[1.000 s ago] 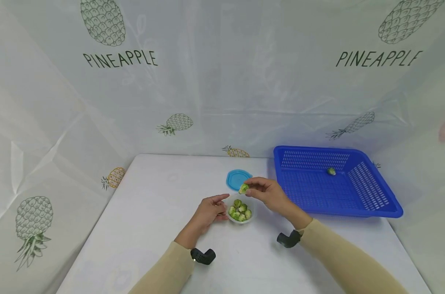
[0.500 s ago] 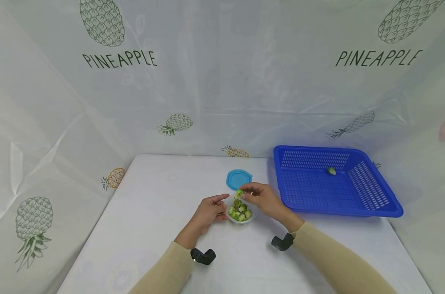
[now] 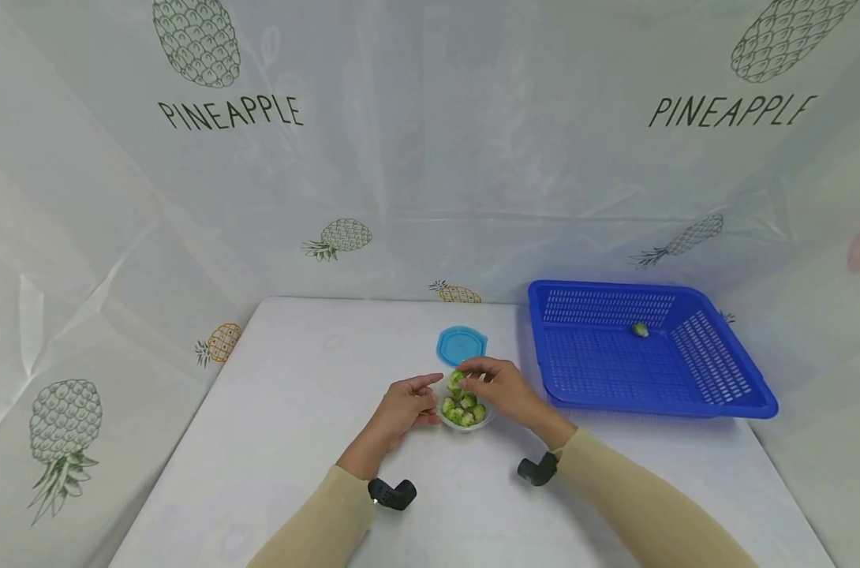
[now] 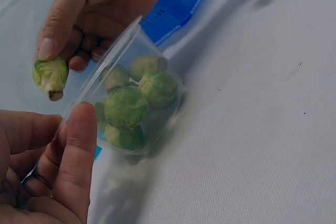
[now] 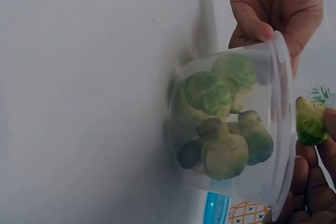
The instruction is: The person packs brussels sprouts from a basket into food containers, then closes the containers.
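Note:
A clear round plastic container (image 5: 285, 129) stands on the white table with several Brussels sprouts (image 4: 127, 107) inside. My left hand (image 3: 405, 407) holds it at the left side of the rim, thumb and fingers on the edge. Over the open top, my right hand (image 3: 506, 390) pinches one more Brussels sprout (image 4: 51, 76) between thumb and fingertips. In the left wrist view this sprout's cut stem points down, just outside the rim line of the sprouts below. The right wrist view shows the same held sprout (image 5: 311, 121) close to the rim.
Behind the container lies a blue lid (image 3: 461, 345), flat on the table. A blue perforated basket (image 3: 600, 375) stands at the right, with a single Brussels sprout (image 3: 639, 330) near its back wall. A white pineapple-print sheet (image 3: 465, 181) hangs behind the table.
My right hand has moved left and down with its Brussels sprout, from beside the lid to over the container. My left hand has stayed at the rim.

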Available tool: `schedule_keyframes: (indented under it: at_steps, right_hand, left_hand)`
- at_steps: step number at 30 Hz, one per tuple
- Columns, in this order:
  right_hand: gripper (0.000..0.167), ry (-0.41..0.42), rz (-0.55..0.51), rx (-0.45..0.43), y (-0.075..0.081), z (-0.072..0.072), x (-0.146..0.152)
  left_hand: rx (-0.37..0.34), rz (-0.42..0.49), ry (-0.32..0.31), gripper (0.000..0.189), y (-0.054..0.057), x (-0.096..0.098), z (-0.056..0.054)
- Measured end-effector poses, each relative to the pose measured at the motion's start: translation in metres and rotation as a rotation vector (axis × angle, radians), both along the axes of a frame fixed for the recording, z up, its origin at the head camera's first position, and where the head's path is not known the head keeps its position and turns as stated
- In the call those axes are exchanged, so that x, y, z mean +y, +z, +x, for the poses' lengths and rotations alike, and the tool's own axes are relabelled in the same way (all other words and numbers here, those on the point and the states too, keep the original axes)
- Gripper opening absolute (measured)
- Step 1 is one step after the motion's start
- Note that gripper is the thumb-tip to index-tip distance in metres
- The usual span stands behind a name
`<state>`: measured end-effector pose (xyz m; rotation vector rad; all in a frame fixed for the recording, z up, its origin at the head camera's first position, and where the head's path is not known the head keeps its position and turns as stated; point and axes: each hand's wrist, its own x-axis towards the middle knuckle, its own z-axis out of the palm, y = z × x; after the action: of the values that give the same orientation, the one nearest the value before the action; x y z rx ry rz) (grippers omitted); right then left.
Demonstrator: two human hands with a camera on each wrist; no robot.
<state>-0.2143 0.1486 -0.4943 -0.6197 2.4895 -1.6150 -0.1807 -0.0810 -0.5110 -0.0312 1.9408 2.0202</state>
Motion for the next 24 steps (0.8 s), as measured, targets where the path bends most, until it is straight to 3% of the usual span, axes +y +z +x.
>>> schedule_keyframes:
  at_steps: [19,24]
  right_hand:
    - [0.023,-0.022,0.133,0.031,-0.001,0.004,-0.009]
    - [0.016,0.005,0.208,0.101,0.000,0.004,-0.011]
  left_hand:
    - [-0.005,0.005,-0.003,0.052,-0.001,0.000,-0.001]
    - [-0.010,0.010,0.005,0.052,-0.002,0.001,-0.001]
